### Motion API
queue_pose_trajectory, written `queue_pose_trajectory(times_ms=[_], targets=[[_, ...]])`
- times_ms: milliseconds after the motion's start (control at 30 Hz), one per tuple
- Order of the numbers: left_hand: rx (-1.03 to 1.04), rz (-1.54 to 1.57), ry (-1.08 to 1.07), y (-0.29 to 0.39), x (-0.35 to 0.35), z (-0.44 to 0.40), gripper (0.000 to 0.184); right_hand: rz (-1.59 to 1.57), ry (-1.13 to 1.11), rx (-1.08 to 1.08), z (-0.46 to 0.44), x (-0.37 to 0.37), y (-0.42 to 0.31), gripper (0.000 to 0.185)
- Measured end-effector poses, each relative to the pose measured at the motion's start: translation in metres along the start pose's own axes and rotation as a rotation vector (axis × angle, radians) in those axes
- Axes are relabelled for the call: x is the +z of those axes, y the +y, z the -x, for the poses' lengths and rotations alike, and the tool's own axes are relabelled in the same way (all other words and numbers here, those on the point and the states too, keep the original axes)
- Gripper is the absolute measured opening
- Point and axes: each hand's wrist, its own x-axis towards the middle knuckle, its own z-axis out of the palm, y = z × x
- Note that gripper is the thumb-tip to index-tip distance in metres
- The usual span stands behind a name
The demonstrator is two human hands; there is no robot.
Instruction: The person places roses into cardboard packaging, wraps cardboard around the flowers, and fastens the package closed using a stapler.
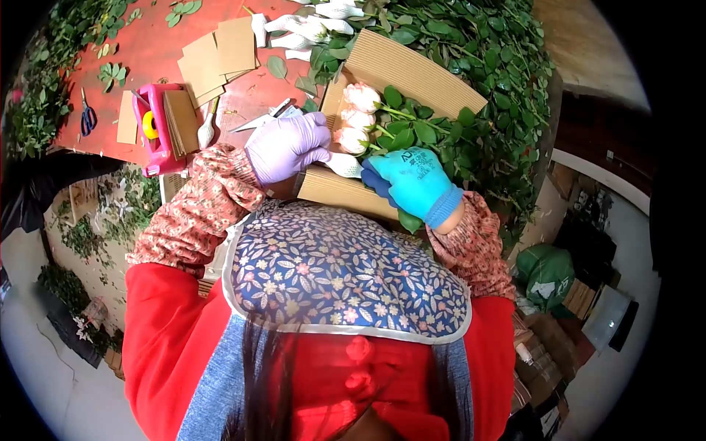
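My left hand (288, 147), in a lilac glove, has its fingers pinched at the tip of a white mesh sleeve (343, 165) covering a flower head. My right hand (413, 181), in a turquoise glove with dark blue fingers, is closed around the stem end of that sleeved flower. Both hands are over the near side of an open corrugated cardboard wrap (346, 192). Inside the wrap, just beyond the hands, lie several pale pink roses (358, 117) in a column, their leafy stems pointing right.
Leafy stems (485, 73) are heaped at the back right. White-netted flowers (309, 29) lie at the back. Brown card pieces (209, 62), a pink tape dispenser (160, 125), a knife (283, 107), another netted flower (207, 131) and dark-handled scissors (88, 117) lie leftward on the red table (66, 140).
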Motion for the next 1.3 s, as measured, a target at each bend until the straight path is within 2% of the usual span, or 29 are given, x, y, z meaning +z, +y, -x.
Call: queue_pose_trajectory(times_ms=[167, 233, 267, 333, 367, 400, 433, 500, 533, 567, 633, 700, 800, 933, 967, 1033, 1300], targets=[[-0.07, -0.003, 0.091, 0.002, -0.003, 0.015, 0.018, 0.099, -0.007, -0.052, -0.002, 0.012, 0.012, 0.002], [-0.194, -0.119, 0.11, -0.007, -0.016, 0.039, 0.014, 0.098, 0.012, -0.074, 0.0, 0.011, 0.014, 0.003], [-0.209, -0.054, 0.143, -0.01, -0.028, 0.054, 0.012, 0.095, 0.034, -0.095, 0.001, 0.01, 0.014, 0.004], [-0.458, -0.042, -0.164, -0.016, -0.046, 0.102, 0.01, 0.11, 0.027, -0.101, 0.002, 0.008, 0.012, 0.005], [-0.477, -0.076, -0.319, -0.009, -0.055, 0.121, 0.011, 0.129, 0.023, -0.112, 0.002, 0.007, 0.012, 0.007], [-0.717, -0.034, -0.512, -0.008, -0.056, 0.144, 0.014, 0.128, 0.017, -0.121, 0.002, 0.008, 0.013, 0.007], [-0.811, -0.038, -0.518, 0.002, -0.058, 0.158, 0.02, 0.123, 0.006, -0.095, 0.002, 0.009, 0.012, 0.008], [-0.659, -0.111, -0.311, 0.01, -0.054, 0.149, 0.025, 0.12, -0.002, -0.077, 0.002, 0.011, 0.011, 0.009], [-0.465, -0.078, -0.105, 0.013, -0.047, 0.129, 0.028, 0.102, 0.002, -0.089, 0.003, 0.011, 0.012, 0.009], [-0.524, 0.053, -0.047, 0.02, -0.045, 0.096, 0.031, 0.093, 0.007, -0.104, 0.002, 0.009, 0.013, 0.009], [-0.3, 0.255, 0.281, 0.015, -0.013, 0.049, 0.035, 0.098, -0.015, -0.095, 0.0, 0.008, 0.012, 0.009], [-0.435, 0.302, 0.199, 0.023, -0.004, 0.018, 0.035, 0.098, -0.051, -0.094, 0.0, 0.006, 0.012, 0.01], [-0.509, 0.217, 0.29, 0.025, 0.01, 0.008, 0.03, 0.036, -0.053, -0.102, 0.001, 0.006, 0.016, 0.013], [-0.513, 0.175, 0.301, 0.034, 0.009, 0.005, 0.03, -0.077, -0.142, -0.028, -0.001, 0.0, 0.012, 0.015], [-0.532, 0.269, 0.251, 0.041, 0.003, 0.002, 0.032, -0.078, -0.146, -0.03, -0.001, 0.001, 0.012, 0.015], [-0.461, 0.327, 0.317, 0.03, 0.025, 0.002, 0.033, -0.003, -0.127, -0.055, -0.001, 0.003, 0.015, 0.018], [-0.478, 0.368, 0.335, 0.04, 0.03, 0.006, 0.039, -0.02, -0.085, -0.084, 0.0, 0.004, 0.019, 0.021]])
